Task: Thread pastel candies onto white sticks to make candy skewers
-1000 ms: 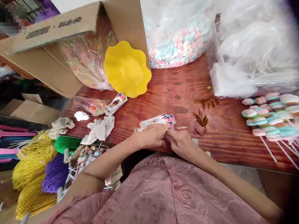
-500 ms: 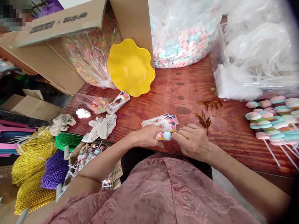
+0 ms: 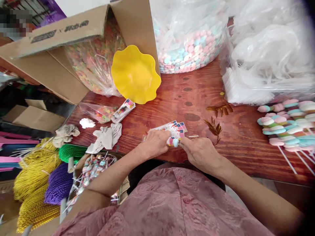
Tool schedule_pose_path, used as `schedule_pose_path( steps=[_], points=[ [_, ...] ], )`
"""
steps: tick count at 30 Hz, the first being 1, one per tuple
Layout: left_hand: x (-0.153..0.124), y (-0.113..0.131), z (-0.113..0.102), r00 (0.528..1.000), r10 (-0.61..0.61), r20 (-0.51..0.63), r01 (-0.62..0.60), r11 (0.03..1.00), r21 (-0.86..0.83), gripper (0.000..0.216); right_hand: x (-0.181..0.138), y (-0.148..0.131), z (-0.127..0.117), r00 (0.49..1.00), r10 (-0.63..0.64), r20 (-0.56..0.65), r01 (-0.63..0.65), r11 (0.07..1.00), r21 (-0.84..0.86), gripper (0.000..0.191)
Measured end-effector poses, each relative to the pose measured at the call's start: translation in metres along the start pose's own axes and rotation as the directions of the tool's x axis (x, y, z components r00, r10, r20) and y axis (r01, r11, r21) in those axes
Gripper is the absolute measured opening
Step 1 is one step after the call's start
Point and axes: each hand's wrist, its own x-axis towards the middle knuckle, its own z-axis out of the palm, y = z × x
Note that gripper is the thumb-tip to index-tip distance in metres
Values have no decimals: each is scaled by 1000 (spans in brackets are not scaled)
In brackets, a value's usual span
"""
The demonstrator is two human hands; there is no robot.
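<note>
My left hand (image 3: 155,142) is closed around a pastel marshmallow candy (image 3: 173,142) at the near edge of the red wooden table (image 3: 187,105). My right hand (image 3: 200,152) pinches the same candy from the right, fingers pressed together at its blue tip. Just beyond my fingers lies a small stack of printed packets (image 3: 173,127). A thin white stick (image 3: 193,136) rests on the table beside the right hand.
A yellow wavy bowl (image 3: 135,74) leans on a cardboard box (image 3: 56,49) holding bagged candy. A big bag of pastel marshmallows (image 3: 189,46) stands behind. Finished marshmallow sticks (image 3: 287,126) lie right, gold twist ties (image 3: 214,126) mid-table, crumpled gloves (image 3: 105,137) left, coloured cord spools (image 3: 46,173) below.
A second ago both hands were pressed together low at the table edge with no candy showing. The pastel candy has since appeared between them, and the hands have lifted slightly toward the packets.
</note>
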Motion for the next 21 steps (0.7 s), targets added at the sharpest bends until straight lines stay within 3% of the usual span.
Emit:
schedule_pose_path(
  steps=[3,5,7,9,12,14,17,21],
  points=[
    [2,3,3,999,36,-4,-36,999,26,18,9,-2,-4,984,66,166,-72,997,34,30],
    [3,3,2,999,47,9,-47,999,-15,16,12,-1,-7,980,67,187,-81,995,67,29],
    [3,0,-1,999,36,37,-33,995,-91,16,11,3,-8,994,34,105,-48,990,129,27],
    [2,-4,-6,998,33,54,-23,984,-174,21,7,10,-8,996,-21,-83,34,986,164,26],
    [2,-7,-10,997,47,67,-30,972,-231,30,0,19,-4,937,-143,-318,168,984,55,24],
    [4,-6,-11,996,40,80,-24,981,-194,29,-2,20,0,920,-176,-350,174,984,-40,25],
    [7,-1,-8,999,-2,52,6,998,-66,23,0,14,10,964,-83,-253,73,996,-51,25],
    [7,-1,-4,999,5,36,-7,999,54,19,3,9,17,998,39,52,-45,994,104,27]
  ],
)
